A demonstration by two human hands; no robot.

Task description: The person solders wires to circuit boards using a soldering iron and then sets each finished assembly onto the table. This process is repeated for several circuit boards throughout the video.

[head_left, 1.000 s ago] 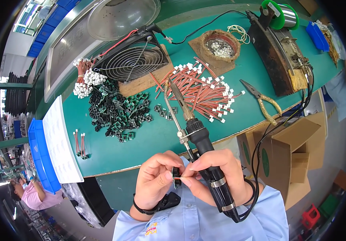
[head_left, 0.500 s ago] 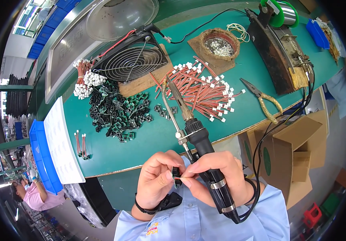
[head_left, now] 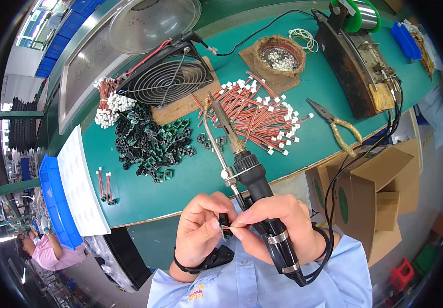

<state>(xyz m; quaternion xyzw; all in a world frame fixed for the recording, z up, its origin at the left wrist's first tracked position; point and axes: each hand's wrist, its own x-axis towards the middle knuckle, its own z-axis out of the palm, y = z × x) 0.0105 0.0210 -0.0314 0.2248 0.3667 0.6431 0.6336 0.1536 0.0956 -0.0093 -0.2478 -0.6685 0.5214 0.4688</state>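
In front of my shirt, my left hand (head_left: 196,226) pinches a small black component (head_left: 224,219) with a bit of green board. My right hand (head_left: 293,220) is wrapped round a black soldering iron (head_left: 253,177), its tip pointing away over the table. A thin metal feed tube (head_left: 213,133) is clamped alongside the iron. The thumb and forefinger of that same hand also meet at the component, pinching a thin reddish wire there; its far end is hidden. Beyond the iron's tip lies a spread of red-and-black wires (head_left: 252,110) with white connectors.
A heap of black components (head_left: 152,141) lies left on the green table, below a fan (head_left: 172,77). Pliers (head_left: 337,126) rest near the right edge. Behind stand a solder-scrap bowl (head_left: 301,56), a solder spool (head_left: 357,18) and a dark metal unit (head_left: 347,72). Cardboard boxes (head_left: 357,200) sit lower right.
The soldering iron's tip has tilted very slightly to the left. Both hands keep nearly the same place and hold.
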